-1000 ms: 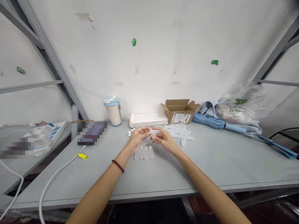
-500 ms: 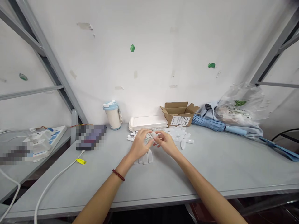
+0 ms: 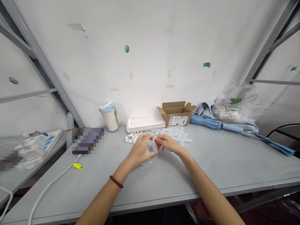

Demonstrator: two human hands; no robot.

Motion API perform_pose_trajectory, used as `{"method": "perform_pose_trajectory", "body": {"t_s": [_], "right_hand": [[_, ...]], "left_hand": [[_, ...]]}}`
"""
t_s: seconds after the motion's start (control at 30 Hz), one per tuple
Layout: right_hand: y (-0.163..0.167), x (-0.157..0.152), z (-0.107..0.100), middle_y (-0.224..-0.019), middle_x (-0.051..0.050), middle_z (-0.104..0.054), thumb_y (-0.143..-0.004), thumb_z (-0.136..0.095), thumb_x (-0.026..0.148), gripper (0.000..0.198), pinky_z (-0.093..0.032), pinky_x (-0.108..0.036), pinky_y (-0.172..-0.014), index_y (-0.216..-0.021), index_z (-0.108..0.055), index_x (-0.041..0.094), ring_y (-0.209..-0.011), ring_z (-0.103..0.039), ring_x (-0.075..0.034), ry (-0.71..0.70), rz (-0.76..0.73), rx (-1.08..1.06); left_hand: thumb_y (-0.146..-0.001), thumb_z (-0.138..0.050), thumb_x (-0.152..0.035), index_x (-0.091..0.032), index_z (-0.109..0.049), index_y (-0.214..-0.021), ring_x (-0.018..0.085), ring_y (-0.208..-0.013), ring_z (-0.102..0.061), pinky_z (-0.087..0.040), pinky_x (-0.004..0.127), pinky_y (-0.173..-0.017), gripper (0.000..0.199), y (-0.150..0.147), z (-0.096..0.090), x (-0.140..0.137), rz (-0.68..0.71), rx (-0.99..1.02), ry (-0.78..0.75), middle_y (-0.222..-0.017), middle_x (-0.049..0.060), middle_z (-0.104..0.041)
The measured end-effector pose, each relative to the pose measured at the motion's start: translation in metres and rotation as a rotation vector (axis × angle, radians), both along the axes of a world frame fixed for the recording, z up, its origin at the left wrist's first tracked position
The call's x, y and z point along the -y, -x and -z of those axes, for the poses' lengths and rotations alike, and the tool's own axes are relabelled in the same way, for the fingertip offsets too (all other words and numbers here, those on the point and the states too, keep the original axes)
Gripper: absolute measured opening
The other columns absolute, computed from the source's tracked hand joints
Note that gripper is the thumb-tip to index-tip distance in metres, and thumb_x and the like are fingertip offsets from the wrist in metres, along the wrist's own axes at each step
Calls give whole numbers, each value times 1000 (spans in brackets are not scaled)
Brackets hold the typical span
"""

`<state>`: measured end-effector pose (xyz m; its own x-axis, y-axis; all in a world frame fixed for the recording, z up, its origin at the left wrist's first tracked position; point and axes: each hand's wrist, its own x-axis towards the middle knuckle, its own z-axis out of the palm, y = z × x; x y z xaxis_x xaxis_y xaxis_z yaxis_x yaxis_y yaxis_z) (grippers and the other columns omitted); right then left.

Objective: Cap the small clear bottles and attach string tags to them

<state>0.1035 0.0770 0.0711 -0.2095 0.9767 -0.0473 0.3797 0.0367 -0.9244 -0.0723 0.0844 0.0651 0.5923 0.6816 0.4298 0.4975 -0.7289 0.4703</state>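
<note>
Soft, even light brightens the wall point(image 3: 150, 62) across upper centre; darkness fills the bottom under the table point(image 3: 164, 178). Wide-angle stretching tilts the outer edges; coarse pixelation masks patches at left.

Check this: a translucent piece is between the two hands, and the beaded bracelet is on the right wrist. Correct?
No: the head view shows the beaded bracelet on the left wrist. The translucent piece is between the left hand and right hand.

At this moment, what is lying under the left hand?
Ends of translucent pieces show past the left hand; the hand covers the rest, so I cannot tell how many.
</note>
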Motion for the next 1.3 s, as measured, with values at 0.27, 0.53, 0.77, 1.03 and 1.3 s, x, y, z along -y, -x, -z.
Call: {"method": "perform_pose_trajectory", "body": {"t_s": [0.27,0.53,0.77,1.03,1.3], "right_hand": [[-13,6,-4,-64,-2,-65,-77,-51,22,16,-41,-24,-56,-64,-58,15,-57,-57,-12,174,-284,238],[-7,2,4,-60,1,-61,-71,-53,19,8,-40,-23,-53,-66,-58,15,-49,-52,-10,135,-308,253],[-5,2,4,-59,0,-61,-71,-52,20,11,-38,-23,-51,-67,-61,15,-50,-48,-10,97,-315,287],[-6,0,7,-59,1,-59,-70,-53,23,12,-37,-23,-51,-67,-61,14,-52,-47,-11,90,-329,291],[-5,-1,8,-56,1,-58,-68,-56,22,10,-37,-23,-51,-65,-62,15,-52,-48,-11,87,-318,270]], "left_hand": [[-63,-68,-38,-20,-52,-103,27,-100,-46,-39,39,-84,47,2,-1,9,103,-242,159,-101,7,-55],[-66,-63,-39,-21,-51,-104,29,-101,-45,-37,40,-84,44,7,-3,8,83,-317,160,-98,7,-55],[-66,-62,-36,-21,-53,-103,28,-101,-45,-37,39,-86,41,8,-2,7,110,-310,163,-98,6,-55],[-66,-60,-32,-20,-52,-99,27,-102,-44,-38,38,-86,36,8,-2,8,135,-305,176,-101,7,-54],[-66,-60,-31,-20,-53,-98,28,-103,-44,-38,39,-87,35,8,-2,8,134,-324,172,-104,8,-53]]}}
